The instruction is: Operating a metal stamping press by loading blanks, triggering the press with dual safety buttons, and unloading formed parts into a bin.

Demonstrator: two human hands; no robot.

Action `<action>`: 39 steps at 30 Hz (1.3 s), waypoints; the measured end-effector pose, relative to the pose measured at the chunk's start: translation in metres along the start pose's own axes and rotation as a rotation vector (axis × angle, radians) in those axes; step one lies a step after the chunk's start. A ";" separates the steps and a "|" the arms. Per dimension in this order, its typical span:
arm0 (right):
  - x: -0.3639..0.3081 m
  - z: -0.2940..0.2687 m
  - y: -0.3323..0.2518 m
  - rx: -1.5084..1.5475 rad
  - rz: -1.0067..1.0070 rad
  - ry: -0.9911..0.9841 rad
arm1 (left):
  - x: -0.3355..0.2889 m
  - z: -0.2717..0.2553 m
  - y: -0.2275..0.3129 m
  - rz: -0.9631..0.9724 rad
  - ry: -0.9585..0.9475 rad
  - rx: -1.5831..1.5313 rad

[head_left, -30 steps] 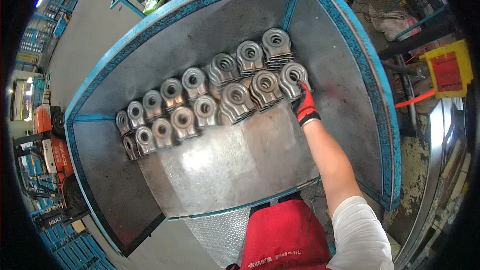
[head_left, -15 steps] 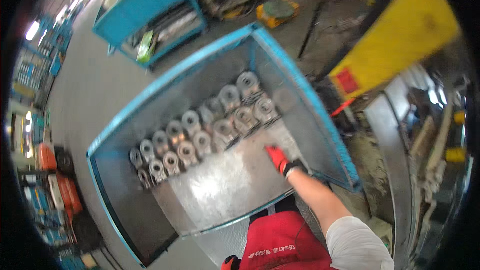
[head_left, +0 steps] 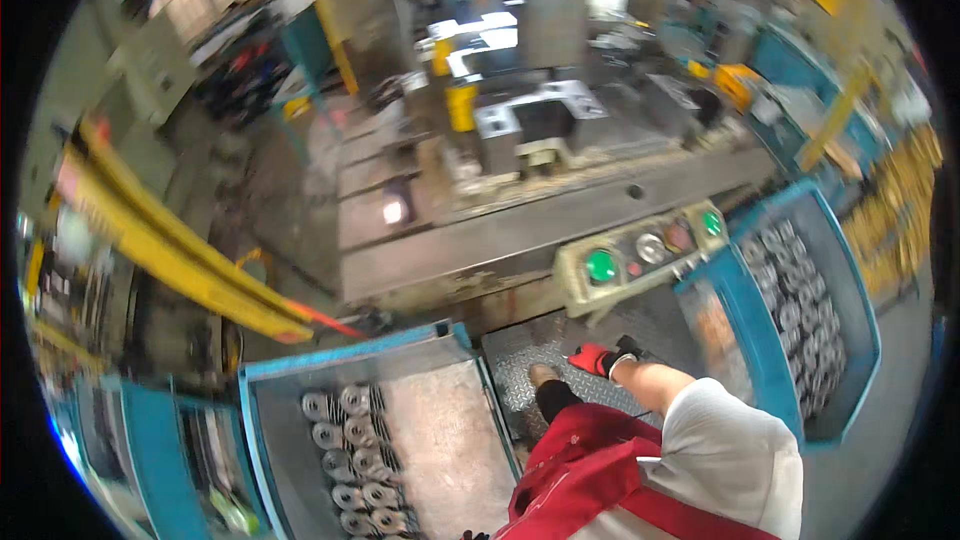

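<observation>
My right hand (head_left: 592, 359), in a red glove with a dark cuff, hangs low over the patterned metal floor plate (head_left: 515, 390), just below the control box (head_left: 640, 258). Motion blurs its fingers, and I make out nothing held in them. Of my left hand (head_left: 476, 536) only dark fingertips show at the bottom edge. It is nearest the blue-rimmed bin (head_left: 350, 352) on the left. Inside that bin, grey metal parts with ringed ends (head_left: 357, 431) stand in two rows beside a bare metal sheet (head_left: 440, 440).
Ahead is a large press with a flat bed (head_left: 520, 225) and a die block (head_left: 535, 125). The control box carries green buttons. At the right stands another blue bin (head_left: 858, 360) full of similar metal parts. A yellow barrier (head_left: 180, 245) slants along the left.
My view has swung right from the parts bin to the press and control box. My right hand has gone from over the bin's metal sheet to over the floor plate.
</observation>
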State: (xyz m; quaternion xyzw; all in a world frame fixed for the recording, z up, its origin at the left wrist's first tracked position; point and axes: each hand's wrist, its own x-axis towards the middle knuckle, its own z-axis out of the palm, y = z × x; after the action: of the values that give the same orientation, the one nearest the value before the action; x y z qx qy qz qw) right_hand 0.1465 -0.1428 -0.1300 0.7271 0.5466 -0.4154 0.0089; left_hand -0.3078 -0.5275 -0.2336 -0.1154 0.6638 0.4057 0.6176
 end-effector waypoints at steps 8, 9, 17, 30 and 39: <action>-0.109 0.037 0.173 -0.079 -0.219 0.224 | 0.050 0.078 0.135 -0.038 -0.189 0.557; -0.093 0.067 0.203 0.298 0.064 0.219 | 0.050 0.093 0.148 -0.043 -0.205 0.601; -0.244 0.048 0.258 0.745 0.514 0.446 | -0.017 0.354 0.147 0.058 -0.394 1.028; -0.336 0.117 0.419 1.289 0.768 1.012 | -0.097 0.626 -0.077 -0.006 -1.105 1.541; -0.344 0.086 0.422 1.920 0.981 0.870 | -0.089 0.727 -0.131 -0.099 -0.798 1.638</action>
State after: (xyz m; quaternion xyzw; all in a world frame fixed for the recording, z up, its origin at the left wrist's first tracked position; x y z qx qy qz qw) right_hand 0.4145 -0.6230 -0.1612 0.6498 -0.3764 -0.3259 -0.5743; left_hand 0.3247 -0.1473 -0.1375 0.4796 0.4756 -0.2097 0.7069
